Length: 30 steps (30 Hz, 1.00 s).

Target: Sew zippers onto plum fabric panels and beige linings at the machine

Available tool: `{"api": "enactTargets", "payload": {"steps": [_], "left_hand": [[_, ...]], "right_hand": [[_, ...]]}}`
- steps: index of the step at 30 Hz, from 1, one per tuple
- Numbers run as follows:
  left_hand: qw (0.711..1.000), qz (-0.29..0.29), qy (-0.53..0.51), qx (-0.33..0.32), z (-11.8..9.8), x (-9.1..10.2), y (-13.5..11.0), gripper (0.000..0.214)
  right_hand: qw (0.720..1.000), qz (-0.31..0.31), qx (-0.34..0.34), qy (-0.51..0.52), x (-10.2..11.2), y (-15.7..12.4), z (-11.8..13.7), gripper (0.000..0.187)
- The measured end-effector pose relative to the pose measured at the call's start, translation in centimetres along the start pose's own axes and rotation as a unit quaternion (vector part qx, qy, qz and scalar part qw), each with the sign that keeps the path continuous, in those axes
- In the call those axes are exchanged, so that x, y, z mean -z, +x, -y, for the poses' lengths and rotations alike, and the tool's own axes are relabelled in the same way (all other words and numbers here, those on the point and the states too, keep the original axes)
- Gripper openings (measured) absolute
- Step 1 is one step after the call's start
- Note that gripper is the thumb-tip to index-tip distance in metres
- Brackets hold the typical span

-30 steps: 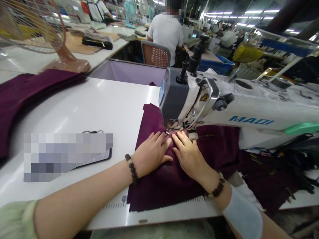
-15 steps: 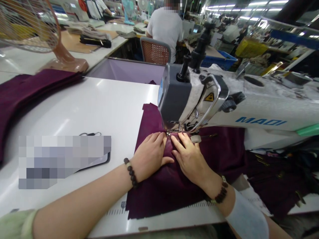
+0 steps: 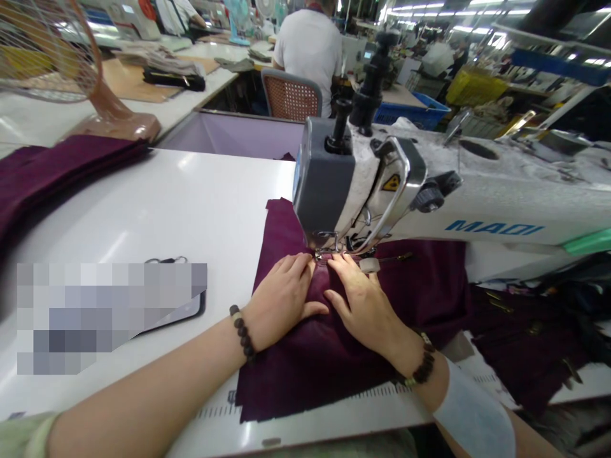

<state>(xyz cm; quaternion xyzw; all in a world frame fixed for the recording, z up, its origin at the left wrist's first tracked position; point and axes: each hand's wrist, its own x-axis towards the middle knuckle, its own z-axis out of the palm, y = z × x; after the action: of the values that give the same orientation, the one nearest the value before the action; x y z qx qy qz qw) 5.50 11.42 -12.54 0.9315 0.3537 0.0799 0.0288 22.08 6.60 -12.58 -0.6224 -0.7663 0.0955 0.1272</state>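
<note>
Maroon fabric lies under the head of a sewing machine. My left hand rests flat on the cloth left of the presser foot, thumb out and fingertips close to it. Just right of the foot, my right hand presses down with its fingers spread on a maroon zipper strip. A brass zipper pull shows at the strip's right end. One finger of the right hand wears a pale band. The needle point is too small to make out.
A phone, partly blurred out, lies on the white table at left. Folded maroon cloth and a fan stand behind it. More maroon pieces with zippers lie at right. A person in white sits ahead.
The whole view has shifted slightly, so everything appears a little further left. Both hands keep nearly the same place on the fabric by the presser foot.
</note>
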Motion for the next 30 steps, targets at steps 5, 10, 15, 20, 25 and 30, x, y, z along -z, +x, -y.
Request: {"api": "enactTargets", "payload": {"steps": [5,10,15,20,25,30], "left_hand": [[1.0,0.0,-0.001,0.005,-0.06,0.01,-0.03,0.069],[1.0,0.003,-0.006,0.011,-0.13,0.05,0.06,0.07],[1.0,0.019,0.002,0.017,-0.18,0.19,0.11,0.072],[0.999,0.031,0.018,0.018,-0.19,0.2,0.24,0.075],[0.999,0.035,0.014,0.021,0.01,0.27,0.48,0.074],[0.999,0.024,0.017,0.018,0.12,0.26,0.51,0.072]], "right_hand": [[0.999,0.022,0.003,-0.024,0.06,0.0,0.15,0.044],[0.999,0.025,0.006,-0.044,-0.14,0.06,0.09,0.044],[0.998,0.026,0.01,-0.051,-0.29,0.03,0.07,0.044],[0.998,0.022,0.01,-0.051,-0.35,0.11,0.04,0.045],[0.998,0.022,0.011,-0.051,-0.49,0.26,-0.1,0.045],[0.998,0.013,0.015,-0.051,-0.52,0.43,-0.13,0.045]]}}
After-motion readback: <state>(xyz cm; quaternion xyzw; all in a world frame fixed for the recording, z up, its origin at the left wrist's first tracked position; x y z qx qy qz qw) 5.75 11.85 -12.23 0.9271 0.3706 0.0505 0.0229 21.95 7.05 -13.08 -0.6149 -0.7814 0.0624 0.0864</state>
